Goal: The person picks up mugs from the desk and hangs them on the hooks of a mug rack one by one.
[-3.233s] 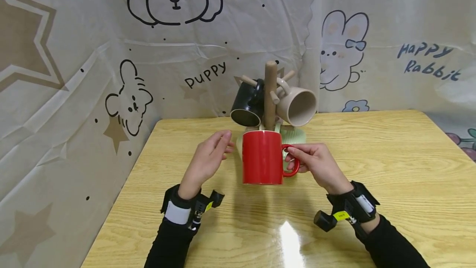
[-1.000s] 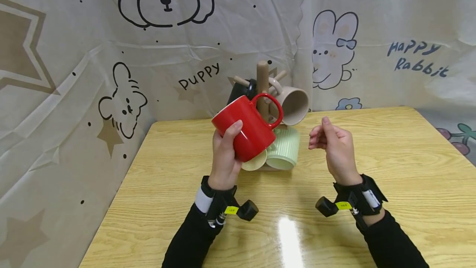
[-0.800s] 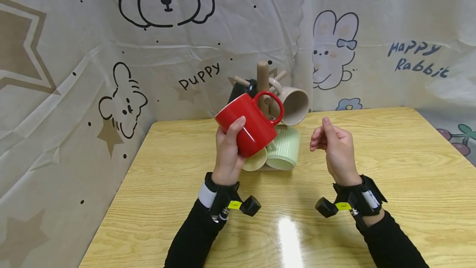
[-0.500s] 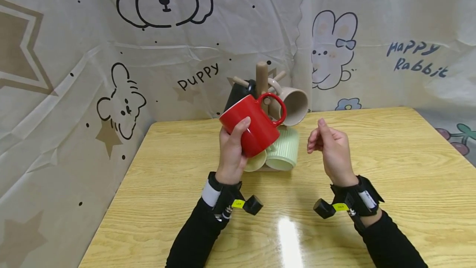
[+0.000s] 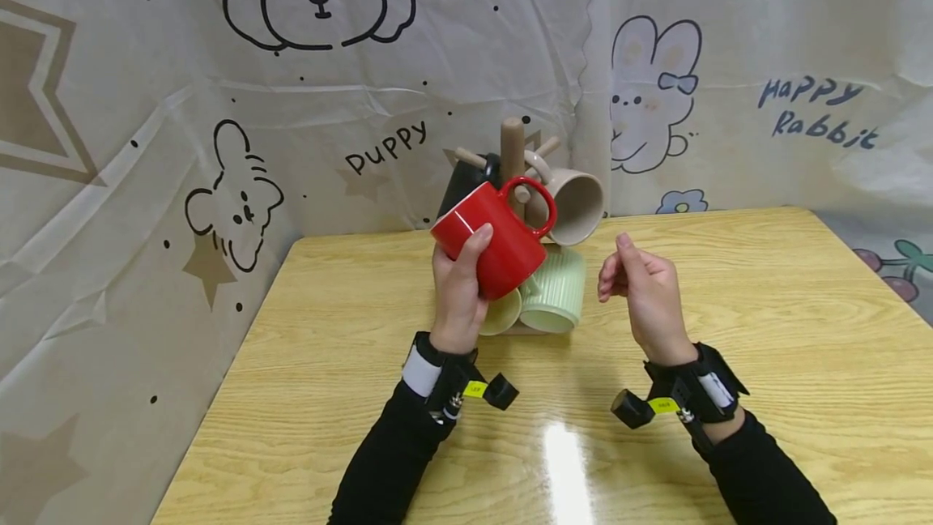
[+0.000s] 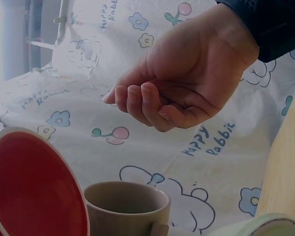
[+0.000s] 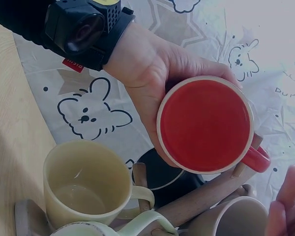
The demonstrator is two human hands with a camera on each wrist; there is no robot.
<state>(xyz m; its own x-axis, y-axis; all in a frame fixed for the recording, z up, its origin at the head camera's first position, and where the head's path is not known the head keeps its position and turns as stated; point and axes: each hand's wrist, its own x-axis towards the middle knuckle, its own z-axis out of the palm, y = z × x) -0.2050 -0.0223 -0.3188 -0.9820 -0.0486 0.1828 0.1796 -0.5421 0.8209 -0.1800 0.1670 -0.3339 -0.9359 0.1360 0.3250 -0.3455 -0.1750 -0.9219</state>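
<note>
My left hand [image 5: 457, 294] grips the red mug [image 5: 503, 258] around its body, thumb on the near side. The mug is tilted, rim toward the lower left and handle toward the upper right. It is in front of the wooden mug tree [image 5: 513, 144], and its handle overlaps a short peg [image 5: 521, 195] there. The right wrist view shows the mug's base [image 7: 206, 125] face-on, its handle [image 7: 258, 160] right at a peg. Off to the right, my right hand [image 5: 649, 302] holds nothing, its fingers loosely curled.
On the tree hang a black mug [image 5: 462, 183] at upper left, partly hidden, and a beige mug [image 5: 579, 209] at upper right. Below are a ribbed light-green mug [image 5: 557, 290] and a pale yellow mug [image 5: 503, 316]. A printed cloth [image 5: 466, 47] backs the wooden table [image 5: 306, 395].
The red mug has passed from my right hand, which held its handle, to my left, and is now tilted. Lately the left hand has shifted it slightly right toward the tree.
</note>
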